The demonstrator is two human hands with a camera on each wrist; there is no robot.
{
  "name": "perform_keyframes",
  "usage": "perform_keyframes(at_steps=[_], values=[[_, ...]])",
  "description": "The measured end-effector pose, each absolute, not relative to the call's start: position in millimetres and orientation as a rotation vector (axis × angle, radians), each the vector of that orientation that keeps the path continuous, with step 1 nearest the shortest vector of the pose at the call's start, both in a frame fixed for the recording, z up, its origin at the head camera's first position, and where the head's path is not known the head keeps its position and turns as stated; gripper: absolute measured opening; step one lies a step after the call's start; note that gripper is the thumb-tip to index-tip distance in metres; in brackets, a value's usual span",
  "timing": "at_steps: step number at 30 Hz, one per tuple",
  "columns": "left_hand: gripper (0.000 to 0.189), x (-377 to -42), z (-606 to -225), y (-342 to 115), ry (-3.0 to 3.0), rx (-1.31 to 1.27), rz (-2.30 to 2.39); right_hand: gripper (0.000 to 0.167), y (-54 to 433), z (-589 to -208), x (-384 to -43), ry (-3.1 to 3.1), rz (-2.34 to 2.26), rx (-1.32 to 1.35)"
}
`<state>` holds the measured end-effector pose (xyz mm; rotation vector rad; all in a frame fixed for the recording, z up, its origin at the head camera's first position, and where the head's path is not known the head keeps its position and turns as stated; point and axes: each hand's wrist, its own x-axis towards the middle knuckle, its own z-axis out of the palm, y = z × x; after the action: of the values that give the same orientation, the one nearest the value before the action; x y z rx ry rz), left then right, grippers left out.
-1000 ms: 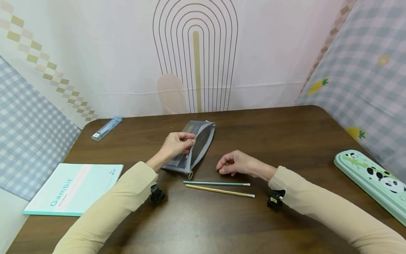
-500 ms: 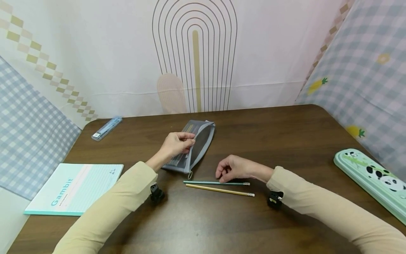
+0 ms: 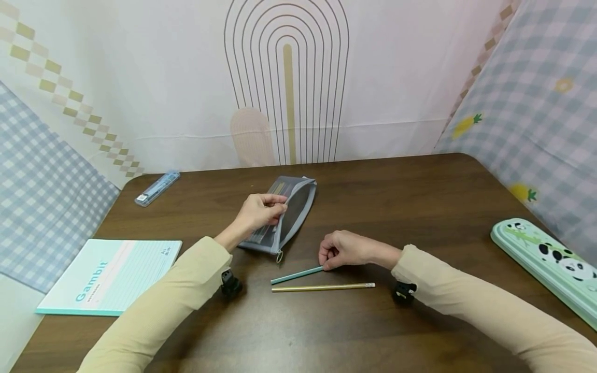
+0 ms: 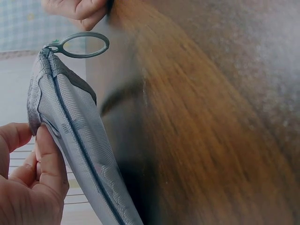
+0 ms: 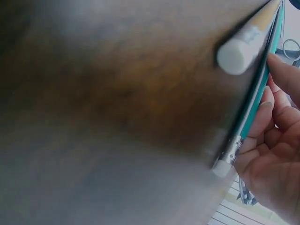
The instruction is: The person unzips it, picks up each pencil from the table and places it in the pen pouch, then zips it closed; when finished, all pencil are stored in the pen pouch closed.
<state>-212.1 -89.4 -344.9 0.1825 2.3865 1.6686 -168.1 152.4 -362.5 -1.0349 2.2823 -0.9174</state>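
Observation:
In the head view, my left hand [image 3: 261,211] pinches the near edge of a grey mesh zip pouch [image 3: 263,239], whose mouth gapes toward the right. The left wrist view shows thumb and finger on the pouch's edge, with a zipper ring [image 4: 107,46] at its corner. My right hand [image 3: 345,249] pinches a green pencil [image 3: 296,275] slanting toward the lower left, its rear half hidden behind the hand. A gold pencil [image 3: 322,287] lies on the table just in front. Up close in the right wrist view, the green pencil [image 5: 255,96] runs along the fingers, white eraser toward the wrist.
On the left lies a mint notebook [image 3: 109,277] marked Gambit, partly behind the left sleeve. A slim blue clear case [image 3: 157,188] is at the table's back left. Far right, a green panda pencil case [image 3: 545,259] sits near the edge. Patterned cloth hangs behind the table.
My right hand has come down toward me and taken hold of the green pencil, which now slants. The gold pencil has turned slightly. My left hand keeps its hold on the pouch.

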Motion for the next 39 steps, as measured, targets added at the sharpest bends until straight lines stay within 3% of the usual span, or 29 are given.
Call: perform_keyframes(at_steps=[10, 16, 21, 30, 36, 39], values=[[0.032, -211, -345, -88, 2.388, 0.182, 1.657, 0.008, 153, -364, -165, 2.360, -0.824, -1.168], [0.033, -209, -343, -88, 2.377, 0.177, 1.658, 0.004, 159, -361, -166, 2.226, -0.993, -1.129], [0.032, -210, -343, -88, 2.381, 0.171, 1.666, 0.009, 161, -356, -168, 2.126, -1.240, -0.930], [0.032, -213, -344, -87, 2.390, 0.165, 1.661, 0.035, 153, -354, -175, 1.897, -1.628, -0.381], [0.032, -212, -344, -87, 2.390, 0.159, 1.659, 0.038, 138, -353, -188, 1.828, -1.648, -0.210], [0.032, -212, -343, -86, 2.389, 0.163, 1.652, 0.030, 127, -351, -197, 1.788, -1.691, -0.114]])
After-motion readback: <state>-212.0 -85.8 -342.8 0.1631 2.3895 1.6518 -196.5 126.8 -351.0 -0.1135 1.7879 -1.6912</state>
